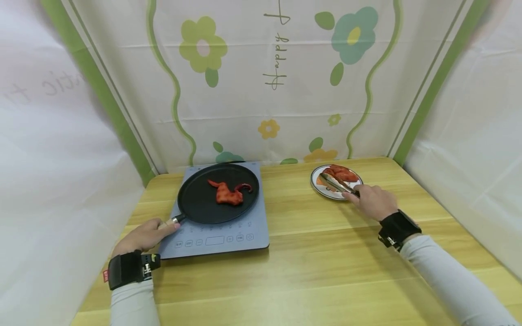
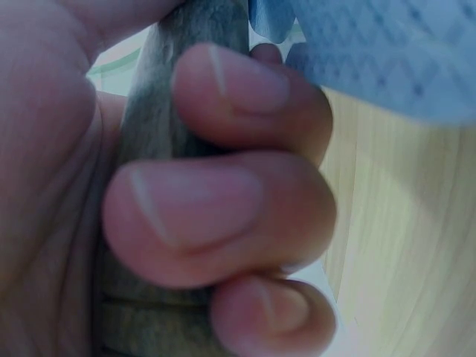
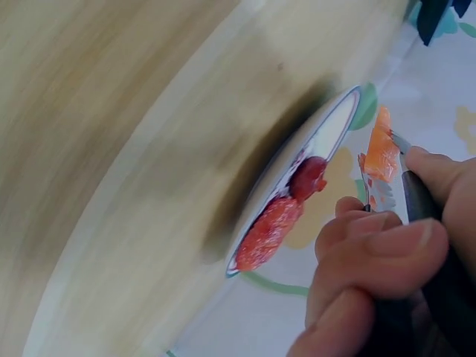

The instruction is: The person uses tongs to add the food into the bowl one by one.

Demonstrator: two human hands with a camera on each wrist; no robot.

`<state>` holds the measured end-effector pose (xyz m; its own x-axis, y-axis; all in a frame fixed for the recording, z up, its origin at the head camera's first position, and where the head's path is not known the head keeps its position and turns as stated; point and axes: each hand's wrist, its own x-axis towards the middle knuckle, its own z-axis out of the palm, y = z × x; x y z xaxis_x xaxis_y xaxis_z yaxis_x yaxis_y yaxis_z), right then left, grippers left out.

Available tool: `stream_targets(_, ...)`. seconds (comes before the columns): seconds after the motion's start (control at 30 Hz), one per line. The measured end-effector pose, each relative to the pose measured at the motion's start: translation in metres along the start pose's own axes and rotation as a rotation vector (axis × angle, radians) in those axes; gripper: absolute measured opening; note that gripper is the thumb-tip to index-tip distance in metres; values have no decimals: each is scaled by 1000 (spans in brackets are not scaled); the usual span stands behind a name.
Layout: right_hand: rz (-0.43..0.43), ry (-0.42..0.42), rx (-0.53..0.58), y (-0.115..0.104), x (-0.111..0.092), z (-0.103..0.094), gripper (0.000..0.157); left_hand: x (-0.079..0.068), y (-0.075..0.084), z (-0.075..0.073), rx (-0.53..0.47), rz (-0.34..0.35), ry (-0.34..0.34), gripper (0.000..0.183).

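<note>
My left hand grips the wooden handle of a flat black frying pan, fingers curled round it. In the pan lie a spotted red piece of meat and a thin, dark red curled piece. Over on the right, my right hand holds metal tongs with dark handles. Between the tong tips is an orange piece of food, raised above the plate in the right wrist view. Reddish pieces of food lie on the white, blue-rimmed plate.
The pan rests on a grey-blue induction cooker with touch buttons along its front. A wooden table carries cooker and plate. Behind it hangs a flowered white cloth, and white cloth walls close in both sides.
</note>
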<state>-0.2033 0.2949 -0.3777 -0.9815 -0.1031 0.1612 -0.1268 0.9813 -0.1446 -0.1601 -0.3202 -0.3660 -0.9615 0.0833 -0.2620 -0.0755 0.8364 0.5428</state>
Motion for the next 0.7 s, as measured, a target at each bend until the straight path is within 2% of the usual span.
stream_targets(0.23, -25, -34, 33, -13, 1, -8, 53, 0, -1, 0, 9, 12, 3, 56)
stream_targets(0.37, -33, -39, 40, -18, 1, -10, 56, 0, -2, 0, -6, 14, 1, 55)
stream_targets(0.7, -50, -41, 62, -22, -1, -9, 53, -3, 2, 0, 19, 14, 13, 56)
